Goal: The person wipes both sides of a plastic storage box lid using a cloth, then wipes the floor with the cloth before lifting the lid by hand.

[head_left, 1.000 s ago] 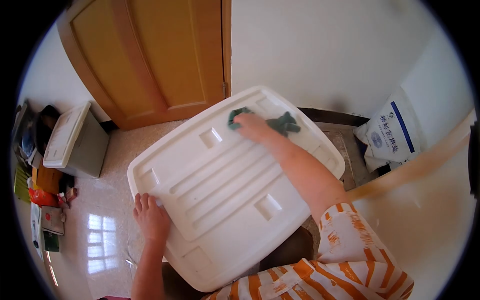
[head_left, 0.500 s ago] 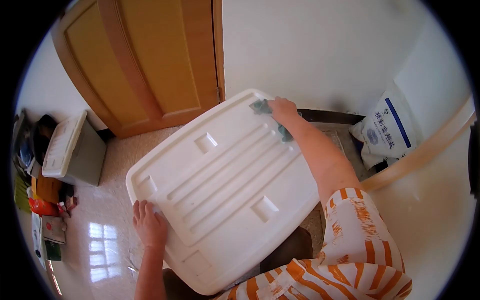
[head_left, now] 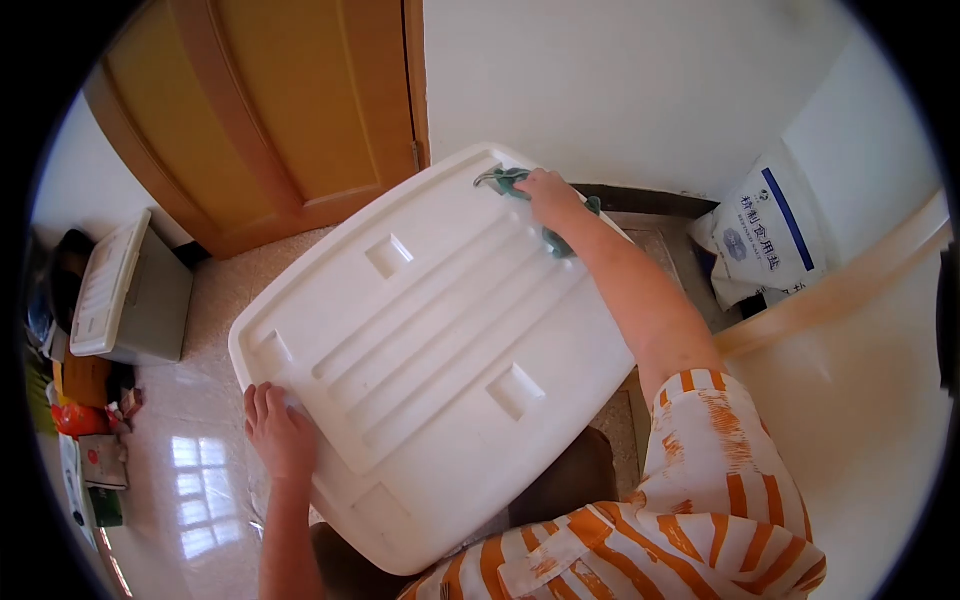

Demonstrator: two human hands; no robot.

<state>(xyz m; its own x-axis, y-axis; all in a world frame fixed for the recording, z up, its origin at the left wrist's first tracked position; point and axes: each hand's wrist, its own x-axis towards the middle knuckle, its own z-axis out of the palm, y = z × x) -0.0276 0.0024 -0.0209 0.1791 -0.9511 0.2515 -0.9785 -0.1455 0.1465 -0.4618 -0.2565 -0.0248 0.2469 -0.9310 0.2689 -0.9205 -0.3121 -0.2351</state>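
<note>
A large white plastic storage-box lid [head_left: 440, 400] with raised ribs and square recesses lies tilted across the front of me, above my dark-clad legs. My left hand [head_left: 280, 430] grips its left edge, fingers over the top; the thumb and underside are partly hidden. At the far right corner of the lid, my right hand [head_left: 552, 203] presses a crumpled green cloth [head_left: 556, 243] against the surface. Parts of the cloth stick out on both sides of the hand, which covers the rest.
A grey storage box with a white lid [head_left: 112, 285] stands at the left, near bags and small items [head_left: 100, 450] on the shiny floor. Ahead is a wooden door [head_left: 290, 110]. A white printed sack [head_left: 765, 235] leans by the wall at right, behind a pale curved edge [head_left: 850, 285].
The lid and both hands sit slightly higher and further left in view, as the surroundings also shift. The green cloth has bunched differently under my right hand, still near the same corner.
</note>
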